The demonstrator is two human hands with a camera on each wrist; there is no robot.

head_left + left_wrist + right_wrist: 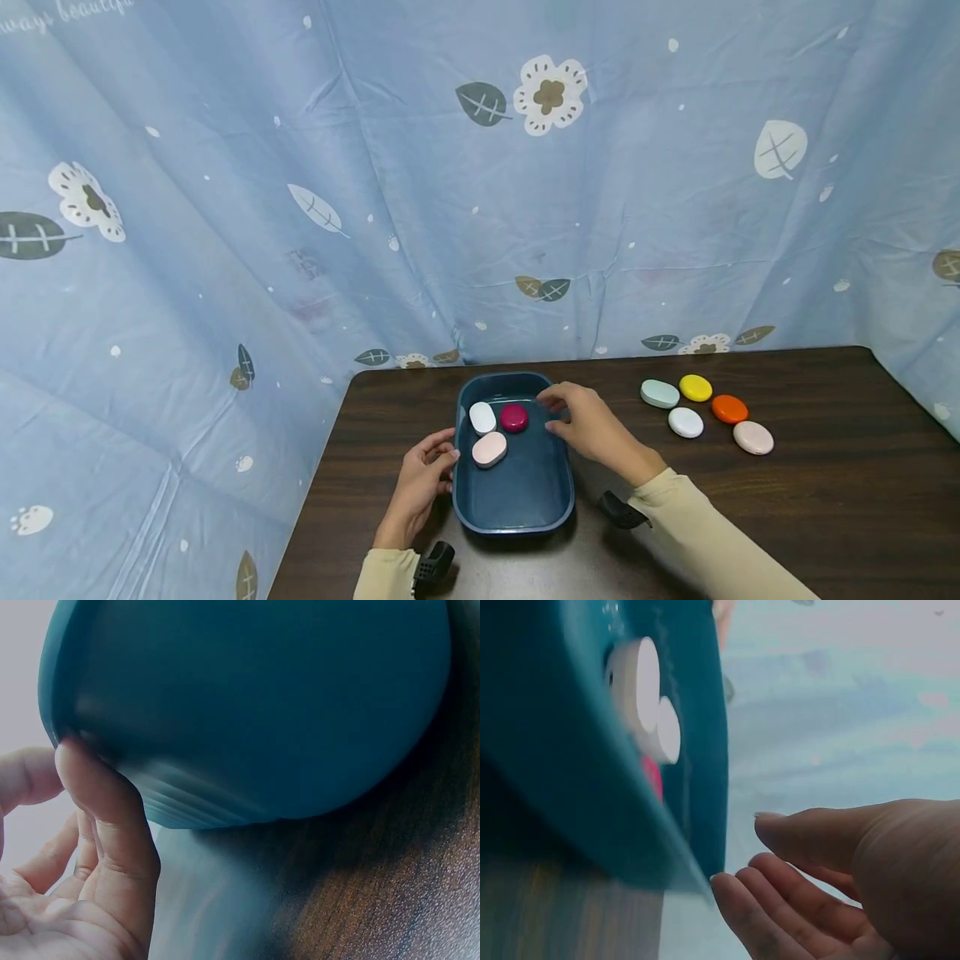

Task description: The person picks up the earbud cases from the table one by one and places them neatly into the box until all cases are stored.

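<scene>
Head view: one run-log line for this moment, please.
tray: three stones inside | left hand: fingers on tray's left rim | right hand: open over tray's right rim, holds nothing | five stones: on table, right of tray

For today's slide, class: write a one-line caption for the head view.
Left hand touches a blue tray holding three pebbles; right hand hovers over it.

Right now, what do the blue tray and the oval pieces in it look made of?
The blue tray looks like moulded plastic: even teal colour, rounded corners, soft matte sheen. The white oval, pink oval and magenta oval look like smooth, pebble-shaped pieces, painted wood or plastic; the views cannot settle which. The left hand touches the tray's wall.
</scene>
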